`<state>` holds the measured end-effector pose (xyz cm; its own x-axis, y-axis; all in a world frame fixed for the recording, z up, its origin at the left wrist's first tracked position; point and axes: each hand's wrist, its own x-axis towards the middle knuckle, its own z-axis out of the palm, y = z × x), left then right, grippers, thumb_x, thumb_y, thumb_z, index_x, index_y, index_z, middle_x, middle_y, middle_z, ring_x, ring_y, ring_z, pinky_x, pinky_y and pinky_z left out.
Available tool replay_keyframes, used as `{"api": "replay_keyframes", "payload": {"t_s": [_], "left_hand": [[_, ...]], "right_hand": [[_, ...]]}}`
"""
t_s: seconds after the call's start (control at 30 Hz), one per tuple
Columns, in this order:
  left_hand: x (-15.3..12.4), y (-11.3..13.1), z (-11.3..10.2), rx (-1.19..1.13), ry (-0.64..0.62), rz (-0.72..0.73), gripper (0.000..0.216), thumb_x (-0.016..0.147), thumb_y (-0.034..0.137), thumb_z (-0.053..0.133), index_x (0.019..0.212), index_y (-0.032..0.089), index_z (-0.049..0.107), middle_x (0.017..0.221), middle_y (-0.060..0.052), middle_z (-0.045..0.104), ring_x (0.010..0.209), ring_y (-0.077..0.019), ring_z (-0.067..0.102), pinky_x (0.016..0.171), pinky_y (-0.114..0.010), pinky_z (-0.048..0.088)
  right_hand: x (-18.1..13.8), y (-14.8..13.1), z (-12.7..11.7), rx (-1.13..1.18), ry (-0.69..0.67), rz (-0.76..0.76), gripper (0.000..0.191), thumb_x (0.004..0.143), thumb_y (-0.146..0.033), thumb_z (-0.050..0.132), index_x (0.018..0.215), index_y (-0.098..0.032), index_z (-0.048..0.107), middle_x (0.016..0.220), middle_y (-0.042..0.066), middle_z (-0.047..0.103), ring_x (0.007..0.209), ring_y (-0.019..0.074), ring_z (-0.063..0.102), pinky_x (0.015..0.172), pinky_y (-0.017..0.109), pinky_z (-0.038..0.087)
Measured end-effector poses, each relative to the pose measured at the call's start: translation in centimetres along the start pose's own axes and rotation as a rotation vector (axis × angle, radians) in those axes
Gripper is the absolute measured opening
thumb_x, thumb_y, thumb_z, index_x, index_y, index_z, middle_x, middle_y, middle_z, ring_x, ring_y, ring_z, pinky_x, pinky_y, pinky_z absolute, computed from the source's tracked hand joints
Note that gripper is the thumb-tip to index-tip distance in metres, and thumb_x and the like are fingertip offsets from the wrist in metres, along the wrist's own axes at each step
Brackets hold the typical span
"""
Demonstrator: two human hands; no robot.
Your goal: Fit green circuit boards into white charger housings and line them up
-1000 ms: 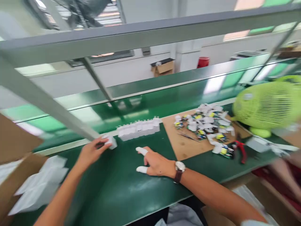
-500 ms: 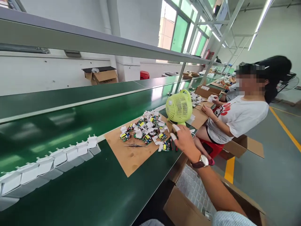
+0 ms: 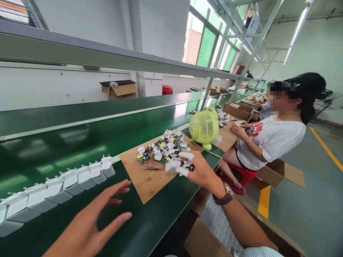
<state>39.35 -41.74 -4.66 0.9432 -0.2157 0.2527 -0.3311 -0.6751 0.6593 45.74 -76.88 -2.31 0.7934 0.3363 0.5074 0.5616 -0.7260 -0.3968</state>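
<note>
My left hand [image 3: 89,223] hovers open over the green bench [image 3: 128,217], fingers spread, holding nothing. Just beyond it a row of white charger housings [image 3: 66,180] stands along the bench edge. My right hand [image 3: 199,171], with white finger cots and a wristwatch, is closed on a small dark tool with a bit of red [image 3: 189,167] over the corner of a brown cardboard sheet [image 3: 148,182]. A pile of small circuit boards and white covers [image 3: 164,147] lies on that sheet. Thin tweezers [image 3: 151,167] lie beside the pile.
A lime-green desk fan [image 3: 205,125] stands right of the pile. A seated co-worker in a white shirt [image 3: 270,137] works at the neighbouring place. An open cardboard box of white parts [image 3: 217,223] sits under the bench edge. A green conveyor belt [image 3: 80,142] runs behind.
My view swung right along the line. My right hand went to the cardboard's right corner and closed on a small tool. My left hand left the housings and now hovers open.
</note>
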Motion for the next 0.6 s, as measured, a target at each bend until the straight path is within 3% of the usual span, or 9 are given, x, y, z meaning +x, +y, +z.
{"api": "replay_keyframes", "payload": {"t_s": [0.07,0.13,0.2,0.3,0.4,0.5,0.6], "left_hand": [[1.3,2.1,2.6,-0.075,-0.043,0.095,0.081,0.080,0.051,0.078,0.153,0.042,0.042,0.138,-0.003,0.068,0.101,-0.0279,0.076,0.078,-0.035,0.066],[2.0,3.1,4.0,-0.156,-0.033,0.126,0.068,0.085,0.050,0.073,0.147,0.034,0.051,0.131,-0.007,0.072,0.100,-0.0276,0.076,0.083,-0.034,0.065],[1.8,3.2,3.9,-0.219,-0.043,0.046,0.052,0.086,0.053,0.070,0.133,0.030,0.062,0.115,-0.006,0.077,0.091,-0.0259,0.077,0.079,-0.032,0.064],[0.0,2.2,2.1,-0.278,-0.019,-0.214,0.053,0.083,0.062,0.070,0.126,0.030,0.064,0.093,-0.002,0.077,0.073,-0.0232,0.073,0.066,-0.031,0.060],[-2.3,1.1,0.4,-0.271,0.077,-0.430,0.060,0.080,0.069,0.067,0.126,0.031,0.061,0.082,0.000,0.073,0.067,-0.0233,0.069,0.061,-0.032,0.056],[-4.0,0.7,0.2,-0.218,0.119,-0.464,0.062,0.072,0.063,0.075,0.122,0.029,0.060,0.090,-0.001,0.071,0.068,-0.0211,0.065,0.062,-0.031,0.054],[-5.0,0.8,0.8,-0.199,0.090,-0.341,0.048,0.073,0.042,0.075,0.114,0.026,0.056,0.092,0.000,0.066,0.068,-0.0166,0.062,0.061,-0.026,0.051]], "right_hand": [[0.5,-3.6,1.8,0.168,-0.056,-0.183,0.039,0.094,-0.045,0.067,0.128,-0.025,0.064,0.105,0.007,0.072,0.106,0.0267,0.065,0.099,0.042,0.050],[0.6,-5.8,3.0,0.285,-0.117,-0.329,0.042,0.095,-0.046,0.066,0.131,-0.025,0.061,0.110,0.008,0.073,0.111,0.0248,0.065,0.105,0.042,0.048],[0.4,-5.7,3.1,0.311,-0.112,-0.311,0.042,0.099,-0.044,0.062,0.136,-0.025,0.056,0.123,0.009,0.070,0.119,0.0234,0.064,0.109,0.041,0.046],[0.0,-1.8,1.8,0.041,-0.070,0.087,0.037,0.103,-0.039,0.053,0.138,-0.024,0.054,0.129,0.012,0.067,0.123,0.0261,0.062,0.105,0.042,0.048],[-0.6,3.5,0.6,-0.427,-0.276,0.519,0.028,0.101,-0.031,0.053,0.123,-0.014,0.060,0.115,0.019,0.070,0.112,0.0308,0.065,0.091,0.039,0.050],[-1.4,7.0,0.5,-0.519,-0.398,0.640,0.022,0.097,-0.030,0.059,0.107,-0.011,0.063,0.107,0.020,0.072,0.101,0.0305,0.069,0.079,0.033,0.047],[-2.3,8.8,0.8,-0.498,-0.487,0.664,0.028,0.097,-0.039,0.059,0.103,-0.011,0.064,0.096,0.019,0.073,0.087,0.0285,0.071,0.069,0.031,0.043]]}}
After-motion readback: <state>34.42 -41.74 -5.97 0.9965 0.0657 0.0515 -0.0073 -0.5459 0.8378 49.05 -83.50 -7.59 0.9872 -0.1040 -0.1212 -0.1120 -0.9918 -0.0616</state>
